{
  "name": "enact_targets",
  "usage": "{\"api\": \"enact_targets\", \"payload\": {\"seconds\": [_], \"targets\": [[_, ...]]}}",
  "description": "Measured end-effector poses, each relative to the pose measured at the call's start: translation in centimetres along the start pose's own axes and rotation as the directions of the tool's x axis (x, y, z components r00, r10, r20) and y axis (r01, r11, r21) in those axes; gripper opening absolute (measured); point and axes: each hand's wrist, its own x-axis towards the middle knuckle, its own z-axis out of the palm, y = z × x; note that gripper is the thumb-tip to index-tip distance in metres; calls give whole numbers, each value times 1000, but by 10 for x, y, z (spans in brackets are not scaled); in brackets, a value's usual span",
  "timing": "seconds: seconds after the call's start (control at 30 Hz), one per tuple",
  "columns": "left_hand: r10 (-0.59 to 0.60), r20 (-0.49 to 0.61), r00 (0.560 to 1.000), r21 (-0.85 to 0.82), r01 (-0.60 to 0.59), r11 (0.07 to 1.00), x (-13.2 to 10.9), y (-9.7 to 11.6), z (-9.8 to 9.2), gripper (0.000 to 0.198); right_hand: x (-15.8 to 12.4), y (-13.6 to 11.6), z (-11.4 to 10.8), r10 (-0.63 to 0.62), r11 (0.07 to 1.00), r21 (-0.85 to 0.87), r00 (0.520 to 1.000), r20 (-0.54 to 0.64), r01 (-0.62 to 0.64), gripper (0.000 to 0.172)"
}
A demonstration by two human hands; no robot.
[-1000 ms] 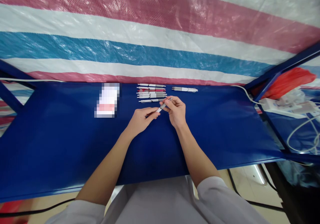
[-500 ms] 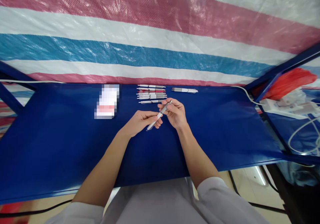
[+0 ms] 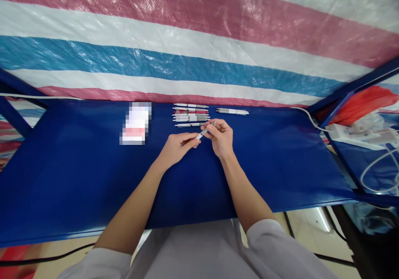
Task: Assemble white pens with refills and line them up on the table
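Between my two hands is a white and grey pen [image 3: 203,132], tilted with its metal end up to the right. My left hand [image 3: 178,147] pinches its white lower part, and the fingers hide that end. Closed around the grey upper part are the fingertips of my right hand [image 3: 222,137]. Just beyond them, several pens [image 3: 190,117] lie side by side on the blue table, mostly white and grey with a red one among them. Farther right sits a smaller group of white and grey pens [image 3: 232,111].
A blurred-out white and pink item [image 3: 136,123] lies on the blue table [image 3: 93,179] to the left. Striped plastic sheeting [image 3: 174,63] rises along the back edge. At the right are a white power strip [image 3: 355,135], cables and a red plastic bag [image 3: 363,104].
My left hand has slid along the pen and now covers its lower end, which stuck out before. Both hands still hold the pen. The view has shifted slightly.
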Motion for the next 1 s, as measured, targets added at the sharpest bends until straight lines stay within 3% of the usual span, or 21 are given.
{"api": "enact_targets", "payload": {"seconds": [0.13, 0.3, 0.5, 0.7, 1.0], "targets": [[-105, 118, 987, -145, 122, 982, -1, 5, -4, 35, -1, -1, -2, 27, 1000, 10, 998, 65, -28, 29], [-150, 255, 955, -310, 228, 923, -3, 9, -7, 30, -2, -3, -6, 64, 994, 72, 983, 174, -78, 30], [-169, 339, 926, -342, 288, 894, -3, 9, -10, 30, -4, -5, -7, 100, 990, 79, 976, 194, -117, 30], [-145, 282, 948, -274, 224, 935, -3, 10, -9, 31, -2, -3, -7, 88, 992, 79, 983, 159, -102, 31], [-61, 30, 998, -62, 63, 996, -1, 3, 1, 31, 0, -2, 0, 9, 997, 71, 1000, 24, -11, 28]]}}
